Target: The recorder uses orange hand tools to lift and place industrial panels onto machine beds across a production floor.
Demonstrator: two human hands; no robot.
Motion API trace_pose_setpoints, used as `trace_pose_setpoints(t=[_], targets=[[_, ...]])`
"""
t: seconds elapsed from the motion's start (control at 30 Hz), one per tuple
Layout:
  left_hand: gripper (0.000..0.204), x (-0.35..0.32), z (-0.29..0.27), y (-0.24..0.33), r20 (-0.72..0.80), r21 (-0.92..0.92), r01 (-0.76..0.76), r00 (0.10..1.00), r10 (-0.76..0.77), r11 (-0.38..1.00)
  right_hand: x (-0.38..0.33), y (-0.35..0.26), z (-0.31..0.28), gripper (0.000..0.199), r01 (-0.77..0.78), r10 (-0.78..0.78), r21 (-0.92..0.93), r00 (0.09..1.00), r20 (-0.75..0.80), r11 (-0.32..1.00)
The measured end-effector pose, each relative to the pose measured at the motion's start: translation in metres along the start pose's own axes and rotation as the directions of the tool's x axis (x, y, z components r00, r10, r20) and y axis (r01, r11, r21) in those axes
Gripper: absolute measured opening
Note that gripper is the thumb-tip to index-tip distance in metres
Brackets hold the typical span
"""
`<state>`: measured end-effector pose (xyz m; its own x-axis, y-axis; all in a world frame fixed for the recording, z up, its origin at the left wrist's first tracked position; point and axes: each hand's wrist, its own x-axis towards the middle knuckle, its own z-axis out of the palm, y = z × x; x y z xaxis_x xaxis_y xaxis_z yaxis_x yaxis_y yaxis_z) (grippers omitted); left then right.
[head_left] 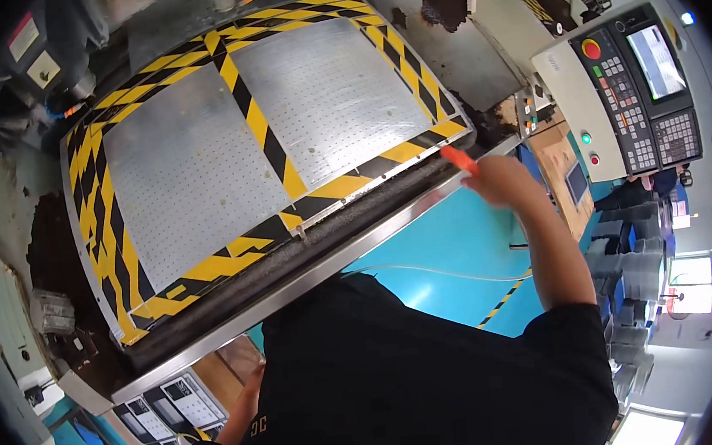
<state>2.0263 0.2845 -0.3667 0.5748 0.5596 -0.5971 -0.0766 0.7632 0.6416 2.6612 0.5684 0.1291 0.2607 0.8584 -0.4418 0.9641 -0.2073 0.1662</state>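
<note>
My right hand is raised at the right end of a machine's metal sill and grips a thin orange tool, whose tip points up-left toward the corner of the platform. The platform is two perforated grey metal plates framed by yellow and black hazard stripes. Only a small part of my left hand shows low down beside my black shirt, and its fingers are hidden.
A control panel with a screen, keypads and a red round button stands at the right. A thin white hose crosses the teal floor. Stacked grey bins sit at the far right. Dark chips lie around the platform's edges.
</note>
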Motion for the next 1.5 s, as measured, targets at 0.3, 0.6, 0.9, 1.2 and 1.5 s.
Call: trace_pose_setpoints(t=[0.3,0.6,0.9,1.2,1.5], targets=[[0.041,0.01,0.053,0.052,-0.398,0.349,0.421,0.875,-0.274,0.837,0.109,-0.131,0.053,0.039,0.432,-0.394,0.091,0.876,-0.278,0.897],[0.024,-0.034,0.046,0.055,-0.44,0.073,0.286,0.869,-0.227,0.955,0.24,-0.036,-0.001,0.046,0.151,0.08,0.451,0.888,-0.454,0.88],[0.043,-0.036,0.16,0.075,-0.611,-0.071,0.43,0.695,-0.381,0.9,0.102,-0.167,0.061,0.028,0.49,-0.462,0.058,0.851,-0.251,0.87],[0.04,-0.065,0.155,-0.053,-0.766,0.232,0.268,0.643,0.006,0.935,0.264,-0.11,-0.004,0.047,0.304,-0.168,0.243,0.874,-0.456,0.921],[0.027,-0.082,0.164,-0.122,-0.396,0.824,0.056,0.769,0.502,0.564,0.017,-0.001,0.06,0.036,0.121,-0.117,0.0,0.964,-0.238,0.993]])
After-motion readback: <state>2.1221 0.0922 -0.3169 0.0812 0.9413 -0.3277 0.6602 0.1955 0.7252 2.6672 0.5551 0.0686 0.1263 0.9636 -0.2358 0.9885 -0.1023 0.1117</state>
